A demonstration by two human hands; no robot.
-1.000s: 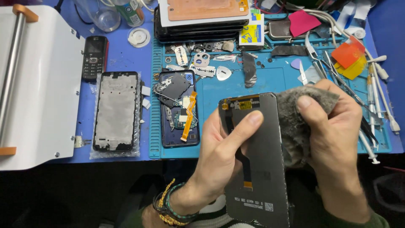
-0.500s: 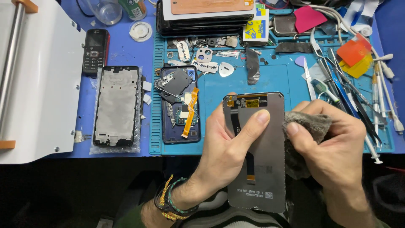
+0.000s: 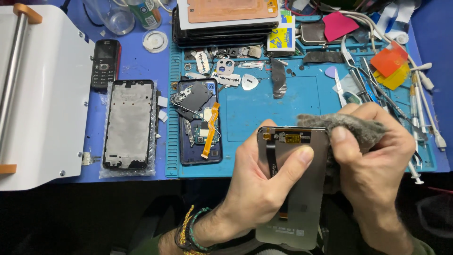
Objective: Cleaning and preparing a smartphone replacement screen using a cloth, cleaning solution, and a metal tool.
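Note:
My left hand (image 3: pixel 264 179) holds a phone display panel (image 3: pixel 302 198), back side up, with its thumb across the upper part. My right hand (image 3: pixel 373 160) grips a grey fuzzy cloth (image 3: pixel 354 125) and presses it against the panel's top right edge. Both hands hover over the near edge of the blue work mat (image 3: pixel 264 104). An opened phone body (image 3: pixel 199 120) with an orange flex cable lies on the mat to the left of the hands.
A phone middle frame (image 3: pixel 128 123) on bubble wrap and a small keypad phone (image 3: pixel 104 63) lie on the left. A white machine (image 3: pixel 40 94) stands at far left. Tweezers and tools (image 3: pixel 373 87), coloured picks (image 3: pixel 389 61), and stacked screens (image 3: pixel 226 21) fill the back.
The right hand has slid the cloth from the panel's right side up to its top right corner. The left hand still holds the panel, shifted slightly.

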